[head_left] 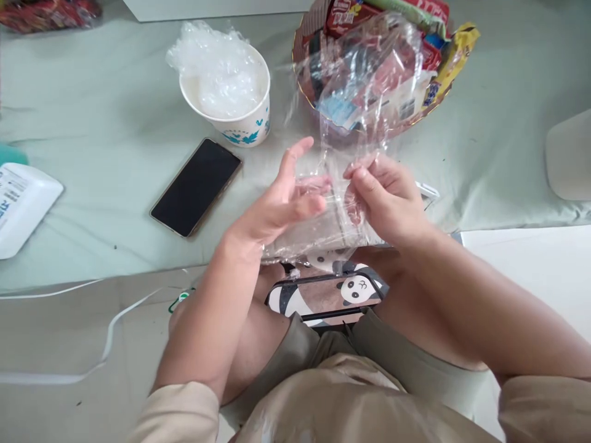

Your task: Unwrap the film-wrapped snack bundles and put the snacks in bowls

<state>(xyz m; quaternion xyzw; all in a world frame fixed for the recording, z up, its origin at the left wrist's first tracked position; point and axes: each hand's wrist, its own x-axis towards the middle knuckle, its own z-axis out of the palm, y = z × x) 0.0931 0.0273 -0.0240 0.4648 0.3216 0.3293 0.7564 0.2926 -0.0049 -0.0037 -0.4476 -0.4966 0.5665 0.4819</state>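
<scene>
A thin clear plastic glove or bag [318, 227] hangs between my two hands at the table's near edge; its exact shape is hard to make out. My left hand [286, 197] has its fingers spread, with the film lying against the palm and fingers. Thumb and fingers pinched together, my right hand [383, 191] grips the film. More of the clear film stretches up from the hands, in front of the snack bowl [302, 92]. Part of a small white object [428, 193] shows behind my right hand.
A paper cup [244, 126] stuffed with crumpled clear plastic [226, 77] stands at the back left. Before it lies a dark phone [196, 187]. A white packet [25, 206] is far left, a white container [570, 157] far right. A panda-patterned case [323, 298] is between the knees.
</scene>
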